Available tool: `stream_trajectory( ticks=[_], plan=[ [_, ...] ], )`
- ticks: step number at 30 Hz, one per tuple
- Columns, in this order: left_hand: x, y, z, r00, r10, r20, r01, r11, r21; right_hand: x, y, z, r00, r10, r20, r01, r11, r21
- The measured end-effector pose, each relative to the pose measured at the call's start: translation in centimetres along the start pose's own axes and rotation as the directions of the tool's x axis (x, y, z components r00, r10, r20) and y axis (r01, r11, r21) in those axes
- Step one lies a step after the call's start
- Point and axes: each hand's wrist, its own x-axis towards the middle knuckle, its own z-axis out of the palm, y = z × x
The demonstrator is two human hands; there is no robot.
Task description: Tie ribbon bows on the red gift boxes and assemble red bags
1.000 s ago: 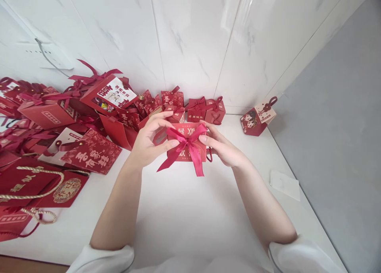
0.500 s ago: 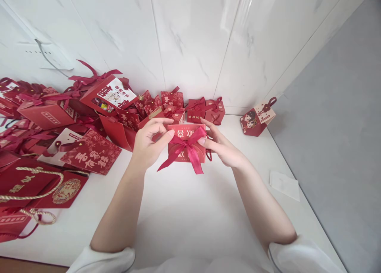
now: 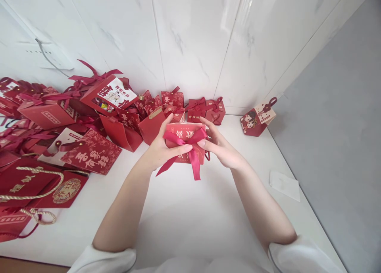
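Between my two hands is a small red gift box (image 3: 186, 129) with gold and white lettering, and a crimson ribbon bow (image 3: 195, 161) is tied across its front. My left hand (image 3: 159, 148) grips the box from the left, its thumb lying over the bow beside the knot. On the other side, my right hand (image 3: 222, 148) holds the box's right edge, thumb pressed on the bow's right loop. The fingertips of both hands reach the box's far top edge. Two ribbon tails hang over the front, and a dark red cord shows by the right side.
Red gift boxes (image 3: 92, 151) and bags with rope handles (image 3: 38, 197) crowd the left of the white table (image 3: 190, 225). Small boxes (image 3: 196, 109) line the tiled wall. A house-shaped box (image 3: 257, 120) stands at the right, and a white paper piece (image 3: 285, 184) lies near the edge.
My left hand has moved right and closed around the box's left side, its thumb now across the bow. The ribbon's right tail has shifted slightly left. My right hand has barely moved.
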Motion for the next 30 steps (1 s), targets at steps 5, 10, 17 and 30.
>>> stream_trajectory(
  ticks=[5,10,17,30],
  plan=[
    [0.2,0.0,0.1,0.996,0.083,-0.027,-0.083,0.996,0.010,-0.3,-0.6,-0.2,0.994,-0.102,0.031,0.103,0.994,-0.022],
    [0.7,-0.1,-0.3,0.966,0.208,-0.155,-0.172,0.961,0.217,-0.8,-1.6,0.2,0.954,-0.266,-0.142,0.242,0.956,-0.166],
    [0.5,0.3,-0.3,0.960,0.231,-0.160,-0.163,0.923,0.349,-1.1,-1.7,1.1,0.889,-0.395,-0.230,0.263,0.853,-0.451],
    [0.4,0.4,-0.7,0.999,-0.051,-0.008,0.052,0.961,0.273,-1.4,-1.4,2.0,0.921,-0.347,-0.178,0.266,0.892,-0.365]
  ],
)
